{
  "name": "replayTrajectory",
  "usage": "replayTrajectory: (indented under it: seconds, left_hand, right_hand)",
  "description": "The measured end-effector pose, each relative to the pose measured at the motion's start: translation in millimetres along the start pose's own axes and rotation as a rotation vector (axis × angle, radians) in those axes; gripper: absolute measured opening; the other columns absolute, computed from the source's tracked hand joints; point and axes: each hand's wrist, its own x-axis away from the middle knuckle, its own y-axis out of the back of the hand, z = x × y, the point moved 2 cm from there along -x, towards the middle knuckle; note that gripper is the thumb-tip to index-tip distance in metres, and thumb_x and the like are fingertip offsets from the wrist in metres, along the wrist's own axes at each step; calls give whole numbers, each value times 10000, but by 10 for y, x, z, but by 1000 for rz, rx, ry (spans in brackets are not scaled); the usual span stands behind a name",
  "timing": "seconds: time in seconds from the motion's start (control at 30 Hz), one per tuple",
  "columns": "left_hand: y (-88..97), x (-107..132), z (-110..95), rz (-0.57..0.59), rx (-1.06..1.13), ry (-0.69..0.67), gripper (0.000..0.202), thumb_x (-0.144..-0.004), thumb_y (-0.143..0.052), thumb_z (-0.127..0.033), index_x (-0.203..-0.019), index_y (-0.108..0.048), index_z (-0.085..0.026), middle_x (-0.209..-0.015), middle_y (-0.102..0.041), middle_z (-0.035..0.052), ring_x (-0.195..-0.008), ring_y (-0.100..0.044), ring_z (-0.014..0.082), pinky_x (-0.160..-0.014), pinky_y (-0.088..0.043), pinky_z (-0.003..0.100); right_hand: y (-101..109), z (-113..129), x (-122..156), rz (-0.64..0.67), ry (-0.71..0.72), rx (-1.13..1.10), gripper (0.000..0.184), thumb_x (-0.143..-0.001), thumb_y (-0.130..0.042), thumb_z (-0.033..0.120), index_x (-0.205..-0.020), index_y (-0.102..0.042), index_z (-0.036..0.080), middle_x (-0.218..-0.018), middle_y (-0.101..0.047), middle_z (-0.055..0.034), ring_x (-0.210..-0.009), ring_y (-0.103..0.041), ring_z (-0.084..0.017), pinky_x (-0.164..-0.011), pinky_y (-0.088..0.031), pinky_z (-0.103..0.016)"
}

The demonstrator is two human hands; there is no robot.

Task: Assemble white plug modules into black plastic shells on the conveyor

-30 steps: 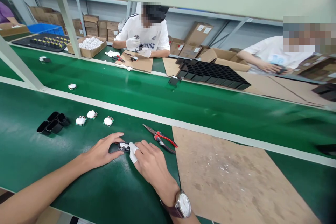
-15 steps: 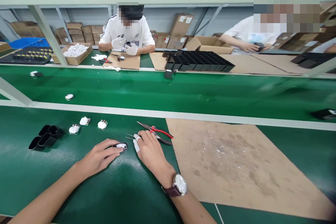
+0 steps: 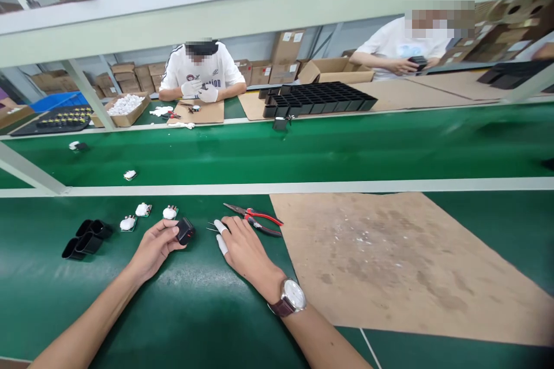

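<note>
My left hand (image 3: 154, 245) grips a small black housing (image 3: 186, 230) just above the green bench. My right hand (image 3: 242, 248), with a white cot on its forefinger and a wristwatch on the wrist, rests on the bench with its fingers bent; the fingertips touch thin metal tweezers (image 3: 212, 226). Red-handled pliers (image 3: 255, 219) lie just right of that hand. Three small white parts (image 3: 146, 215) sit in a row left of the housing. Further left is a cluster of empty black housings (image 3: 85, 236).
A brown cardboard sheet (image 3: 389, 265) covers the bench to the right. Beyond a white rail runs a green conveyor belt (image 3: 303, 150) with stray parts (image 3: 129, 174). Two people work on the far side, by a black tray (image 3: 318, 99) and cardboard boxes (image 3: 123, 108).
My left hand has lifted the black housing off the bench and shifted left. My right hand let go of it and moved up to the tweezers. The camera tilted upward.
</note>
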Motion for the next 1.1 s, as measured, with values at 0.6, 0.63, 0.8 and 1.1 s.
replayTrajectory:
  seconds: [0.6, 0.63, 0.8, 1.1]
  left_hand:
    - [641, -1824, -873, -311, -1052, -487, 182, -767, -767, -369, -777, -691, -204, -880, -735, 71, -776, -724, 251, -839, -608, 417]
    - [679, -1871, -834, -296, -1082, -479, 163, -764, -769, -351, -799, -701, -207, -886, -744, 68, -792, -727, 255, -845, -605, 414]
    - [1098, -1838, -848, -242, -1226, -461, 578, -677, -872, -323, -1225, -713, -232, -1210, -764, 89, -1225, -658, 354, -1083, -514, 480]
    - [1286, -1961, -832, -210, -1309, -347, 607, -774, -779, -384, -1329, -668, -164, -1195, -791, 138, -1042, -748, 322, -945, -593, 434]
  right_hand:
    - [-188, -136, 87, 39, 34, -78, 360, -864, -554, -59, -1142, -662, 142, -1099, -650, -101, -989, -591, -265, -932, -549, -416]
    - [-187, -142, 91, 22, 35, -84, 371, -849, -551, -67, -1135, -661, 143, -1101, -648, -102, -987, -588, -267, -933, -551, -417]
    - [-236, -200, 120, -69, 25, -109, 351, -815, -536, -68, -1058, -664, 152, -1133, -640, -127, -995, -580, -286, -938, -545, -436]
    - [-309, -221, 136, -117, 29, -68, 227, -891, -625, 39, -1065, -684, 174, -1187, -659, -142, -1030, -590, -299, -934, -520, -446]
